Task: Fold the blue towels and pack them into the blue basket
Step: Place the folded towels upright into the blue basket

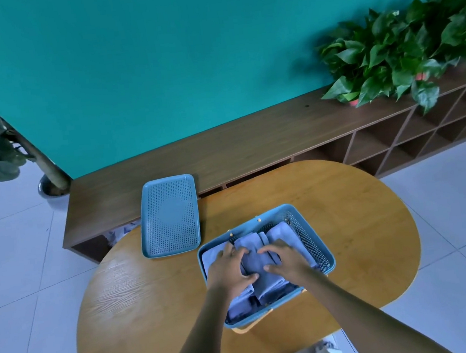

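Towels [260, 263] folded, already in basket [314, 234]. Left hand [231, 272], right hand [286, 260]: each grip curled on middle towel. Probably nearly finished; lid [169, 215] aside on worktop [347, 221].

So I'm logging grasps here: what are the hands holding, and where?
Both hands, left and right, grip the middle folded blue towel by its sides, inside the blue basket.
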